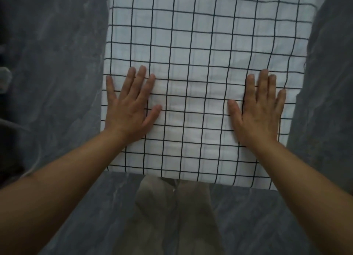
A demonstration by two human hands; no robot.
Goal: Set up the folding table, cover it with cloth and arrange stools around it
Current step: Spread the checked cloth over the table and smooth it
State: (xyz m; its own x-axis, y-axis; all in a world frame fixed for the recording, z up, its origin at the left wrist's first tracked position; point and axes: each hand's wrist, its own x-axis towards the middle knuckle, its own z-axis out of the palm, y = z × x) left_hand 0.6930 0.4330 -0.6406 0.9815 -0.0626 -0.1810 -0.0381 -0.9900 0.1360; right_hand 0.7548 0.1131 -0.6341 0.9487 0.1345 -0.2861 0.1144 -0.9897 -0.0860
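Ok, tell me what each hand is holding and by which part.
Nothing is held. The left hand and right hand both lie flat, fingers straight, pressing on the white cloth with black grid lines, near its front edge.

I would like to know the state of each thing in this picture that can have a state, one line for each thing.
checked cloth: spread out flat, lightly wrinkled, its near edge lying straight in front of the person.
left hand: open, fingers spread, palm pressed flat on the cloth near its left edge.
right hand: open, fingers straight, palm pressed flat on the cloth near its right edge.
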